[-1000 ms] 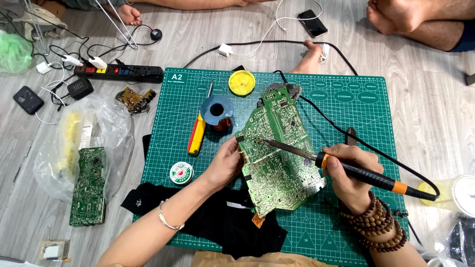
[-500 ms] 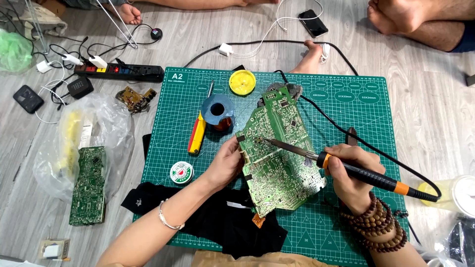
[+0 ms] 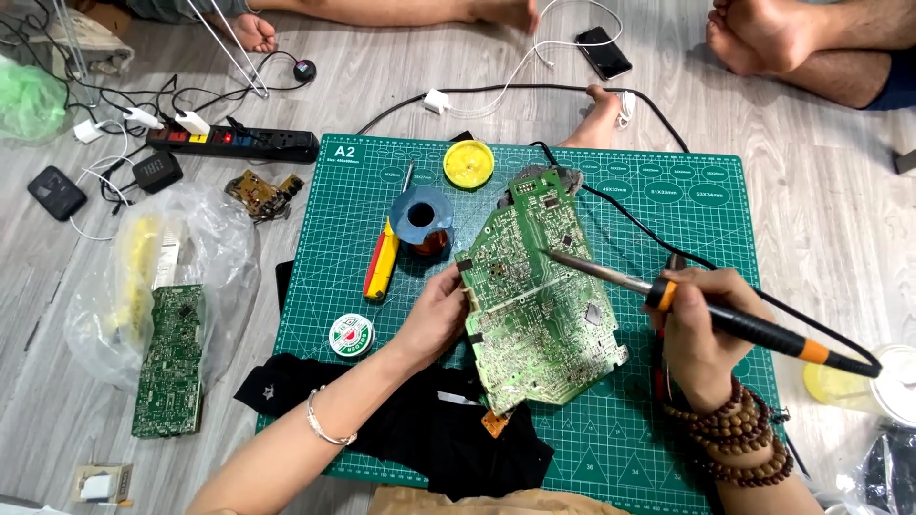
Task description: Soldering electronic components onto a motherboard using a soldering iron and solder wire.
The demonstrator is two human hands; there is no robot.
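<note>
A large green circuit board lies tilted on the green cutting mat, its left edge pinched by the left hand. The right hand is closed around a soldering iron, its tip touching the board's upper middle, a little further right than half a second before.

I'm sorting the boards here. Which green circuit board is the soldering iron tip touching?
The large circuit board on the cutting mat, steadied by the left hand. The narrow board lies untouched beside the plastic bag.
</note>
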